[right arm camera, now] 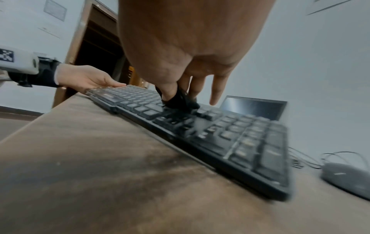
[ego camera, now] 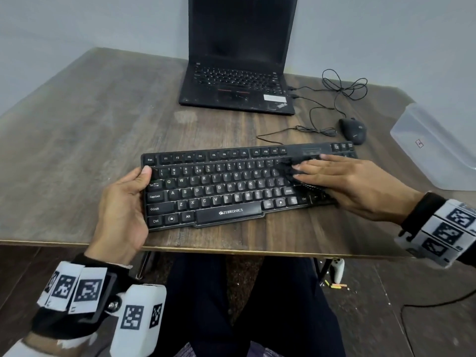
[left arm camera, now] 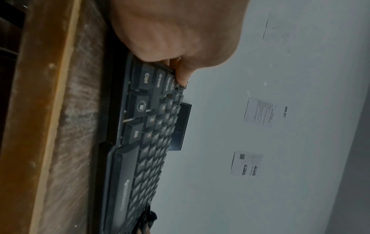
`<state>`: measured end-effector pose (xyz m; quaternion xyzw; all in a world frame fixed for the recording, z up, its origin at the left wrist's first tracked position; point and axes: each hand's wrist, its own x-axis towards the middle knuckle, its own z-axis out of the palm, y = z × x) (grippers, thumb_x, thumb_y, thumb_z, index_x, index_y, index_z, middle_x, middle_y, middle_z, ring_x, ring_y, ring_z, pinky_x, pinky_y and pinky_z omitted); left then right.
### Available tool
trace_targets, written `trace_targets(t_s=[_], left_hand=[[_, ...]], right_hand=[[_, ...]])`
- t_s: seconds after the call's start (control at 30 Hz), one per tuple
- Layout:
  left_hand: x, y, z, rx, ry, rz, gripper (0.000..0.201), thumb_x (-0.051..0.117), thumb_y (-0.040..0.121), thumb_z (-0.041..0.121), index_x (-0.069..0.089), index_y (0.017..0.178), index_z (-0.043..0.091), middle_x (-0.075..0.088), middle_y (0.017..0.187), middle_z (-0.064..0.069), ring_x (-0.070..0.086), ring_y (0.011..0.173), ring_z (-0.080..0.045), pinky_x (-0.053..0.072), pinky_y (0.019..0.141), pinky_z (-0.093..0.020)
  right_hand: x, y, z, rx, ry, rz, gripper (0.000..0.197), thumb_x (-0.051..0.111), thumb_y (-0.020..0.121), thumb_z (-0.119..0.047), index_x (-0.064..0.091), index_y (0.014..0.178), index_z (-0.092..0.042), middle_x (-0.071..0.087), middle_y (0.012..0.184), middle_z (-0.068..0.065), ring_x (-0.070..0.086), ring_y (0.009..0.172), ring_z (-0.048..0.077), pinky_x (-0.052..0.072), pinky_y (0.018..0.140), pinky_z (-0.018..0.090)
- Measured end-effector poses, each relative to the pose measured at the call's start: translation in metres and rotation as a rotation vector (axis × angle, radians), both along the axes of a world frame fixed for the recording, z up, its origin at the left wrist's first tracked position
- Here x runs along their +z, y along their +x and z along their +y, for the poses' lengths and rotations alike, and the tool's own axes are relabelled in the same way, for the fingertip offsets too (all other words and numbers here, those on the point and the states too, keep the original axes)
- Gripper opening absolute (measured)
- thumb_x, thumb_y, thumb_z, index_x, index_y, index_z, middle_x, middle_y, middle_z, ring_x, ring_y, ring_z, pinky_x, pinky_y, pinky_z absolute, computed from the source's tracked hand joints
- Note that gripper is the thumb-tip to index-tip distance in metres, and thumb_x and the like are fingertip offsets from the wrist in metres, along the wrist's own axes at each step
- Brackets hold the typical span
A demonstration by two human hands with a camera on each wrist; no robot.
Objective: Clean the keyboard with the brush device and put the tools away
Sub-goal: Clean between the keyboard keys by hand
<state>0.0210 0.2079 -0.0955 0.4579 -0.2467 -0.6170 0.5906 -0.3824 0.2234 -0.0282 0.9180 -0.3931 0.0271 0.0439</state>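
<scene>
A black Zebronics keyboard [ego camera: 206, 191] lies on the wooden table [ego camera: 90, 124] near its front edge. My left hand [ego camera: 139, 191] grips the keyboard's left end, thumb on top by the Tab key and the other fingers hidden below; the left wrist view shows the thumb [left arm camera: 182, 76] on the key rows [left arm camera: 144, 158]. My right hand [ego camera: 309, 168] lies over the keys right of centre. It pinches a black fuzzy brush [ego camera: 288, 168] between thumb and fingers, seen pressed onto the keys [right arm camera: 230, 134] as a dark tuft [right arm camera: 180, 101]. The brush's shape is mostly hidden.
An open black laptop [ego camera: 237, 73] stands at the back of the table. A wired black mouse [ego camera: 354, 130] and loose cables [ego camera: 342, 88] lie behind the keyboard's right end. A translucent plastic box [ego camera: 432, 148] sits at the right edge.
</scene>
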Motion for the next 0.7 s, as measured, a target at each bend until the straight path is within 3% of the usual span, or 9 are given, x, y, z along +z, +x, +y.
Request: trace_targets(t_s=[0.13,0.23,0.37,0.47,0.6,0.7], left_hand=[[0.002,-0.003,0.0,-0.007,-0.006,-0.032,0.039,0.056,0.099,0.02,0.061,0.135,0.007,0.07,0.127,-0.014,0.072,0.107,-0.032,0.063,0.069,-0.047],[0.004,-0.005,0.001,-0.012,-0.005,-0.048,0.034,0.053,0.101,0.02,0.064,0.131,0.009,0.075,0.111,-0.008,0.076,0.094,-0.026,0.063,0.063,-0.043],[0.005,-0.006,0.002,-0.009,0.003,-0.072,0.032,0.054,0.101,0.022,0.066,0.128,0.01,0.074,0.116,-0.011,0.074,0.102,-0.031,0.063,0.067,-0.047],[0.007,-0.007,0.003,0.004,0.005,-0.077,0.024,0.053,0.101,0.02,0.07,0.116,0.014,0.075,0.11,-0.01,0.075,0.094,-0.029,0.063,0.063,-0.045],[0.008,-0.008,0.003,0.023,0.001,-0.076,0.02,0.052,0.101,0.018,0.071,0.108,0.016,0.077,0.098,-0.005,0.077,0.084,-0.025,0.062,0.059,-0.043],[0.008,-0.01,0.003,0.032,-0.004,-0.082,0.02,0.052,0.101,0.018,0.071,0.103,0.017,0.078,0.088,-0.001,0.077,0.077,-0.021,0.062,0.056,-0.041]], right_hand=[[0.02,-0.009,0.004,-0.073,-0.075,-0.004,0.049,0.043,0.101,-0.022,0.065,0.144,-0.019,0.061,0.15,0.002,0.061,0.137,0.026,0.056,0.106,0.056],[0.03,0.028,-0.006,0.018,-0.165,-0.021,0.048,0.049,0.099,-0.015,0.065,0.144,-0.013,0.06,0.152,0.006,0.059,0.139,0.027,0.048,0.116,0.053],[0.03,0.102,-0.03,0.176,-0.193,0.042,0.054,0.037,0.099,-0.017,0.06,0.148,-0.014,0.057,0.156,0.005,0.053,0.144,0.023,0.038,0.124,0.049],[0.017,0.131,-0.047,0.247,-0.139,0.147,0.057,0.032,0.099,-0.02,0.059,0.149,-0.015,0.054,0.158,0.006,0.051,0.146,0.024,0.035,0.124,0.049],[0.01,0.113,-0.05,0.2,-0.08,0.15,0.056,0.039,0.099,-0.018,0.055,0.153,-0.02,0.047,0.164,0.0,0.044,0.152,0.019,0.026,0.129,0.05],[0.012,0.08,-0.042,0.142,-0.062,0.116,0.052,0.048,0.101,-0.017,0.056,0.152,-0.023,0.051,0.161,-0.003,0.044,0.151,0.016,0.022,0.13,0.054]])
